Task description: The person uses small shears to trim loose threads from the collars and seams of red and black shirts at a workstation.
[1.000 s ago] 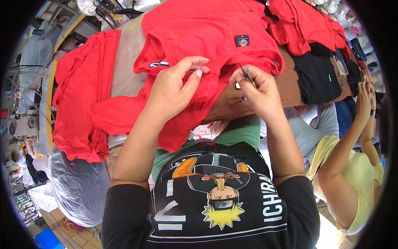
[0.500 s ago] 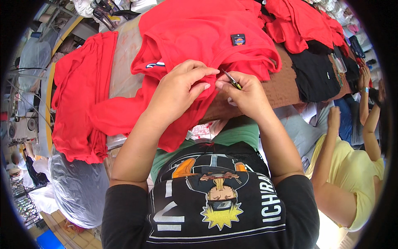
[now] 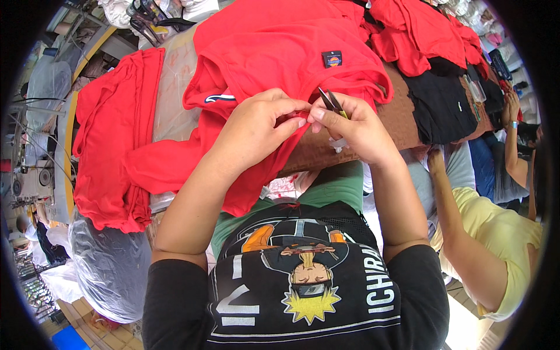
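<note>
A red garment (image 3: 262, 52) with a small dark label (image 3: 332, 59) and a striped neck tape (image 3: 219, 98) lies spread before me. My left hand (image 3: 251, 128) is closed, pinching a bit of its red edge between thumb and forefinger. Close beside it, my right hand (image 3: 364, 131) holds a pair of thread snips (image 3: 334, 103), dark blades pointing up and away from me. Its thumb and fingertip are pinched together next to the same edge; whether they grip a thread is too small to tell.
Folded red garments (image 3: 116, 134) lie to the left on the table. At the right are a black garment (image 3: 443, 108) and more red cloth (image 3: 414, 35). A person in a yellow top (image 3: 496, 245) sits close on my right. A plastic-wrapped bundle (image 3: 108, 274) stands at lower left.
My right hand has shifted slightly right, and the snips now point more upward with their blades apart. The left hand stays at the edge. The neighbour's arm has lowered.
</note>
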Demonstrator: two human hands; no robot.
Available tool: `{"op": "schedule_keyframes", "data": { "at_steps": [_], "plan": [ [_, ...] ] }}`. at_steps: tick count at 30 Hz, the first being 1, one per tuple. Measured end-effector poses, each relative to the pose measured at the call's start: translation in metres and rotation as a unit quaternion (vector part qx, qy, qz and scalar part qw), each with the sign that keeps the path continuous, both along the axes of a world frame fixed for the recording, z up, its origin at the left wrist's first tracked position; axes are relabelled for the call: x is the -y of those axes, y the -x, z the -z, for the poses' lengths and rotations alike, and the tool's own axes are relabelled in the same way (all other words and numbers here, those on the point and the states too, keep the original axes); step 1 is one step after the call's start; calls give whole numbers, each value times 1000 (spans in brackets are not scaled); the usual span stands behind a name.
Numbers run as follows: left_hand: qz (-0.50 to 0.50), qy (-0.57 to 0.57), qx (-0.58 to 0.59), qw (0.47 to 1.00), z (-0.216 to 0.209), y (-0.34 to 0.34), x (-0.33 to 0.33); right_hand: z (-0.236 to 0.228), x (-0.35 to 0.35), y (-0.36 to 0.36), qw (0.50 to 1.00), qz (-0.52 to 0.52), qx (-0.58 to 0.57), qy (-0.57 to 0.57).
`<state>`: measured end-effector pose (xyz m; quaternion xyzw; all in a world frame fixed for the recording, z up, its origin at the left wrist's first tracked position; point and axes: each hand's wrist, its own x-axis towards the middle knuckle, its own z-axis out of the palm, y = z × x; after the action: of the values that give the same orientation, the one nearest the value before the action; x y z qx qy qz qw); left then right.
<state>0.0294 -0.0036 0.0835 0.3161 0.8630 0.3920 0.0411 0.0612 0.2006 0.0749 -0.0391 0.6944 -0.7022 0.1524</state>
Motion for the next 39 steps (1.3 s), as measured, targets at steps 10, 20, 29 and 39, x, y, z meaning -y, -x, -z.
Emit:
{"op": "schedule_keyframes", "data": {
  "at_steps": [10, 20, 29, 39],
  "plan": [
    [8, -27, -39, 999, 6, 4, -2, 7, 6, 10, 986, -4, -157, -54],
    [15, -96, 159, 983, 7, 7, 3, 1, 10, 10, 890, 32, -342, -299],
    [-54, -12, 144, 988, -5, 2, -2, -13, 4, 0, 887, 42, -334, -316],
    [-52, -88, 151, 983, -2, 7, 4, -6, -13, -11, 899, 25, -334, -283]
  ]
}}
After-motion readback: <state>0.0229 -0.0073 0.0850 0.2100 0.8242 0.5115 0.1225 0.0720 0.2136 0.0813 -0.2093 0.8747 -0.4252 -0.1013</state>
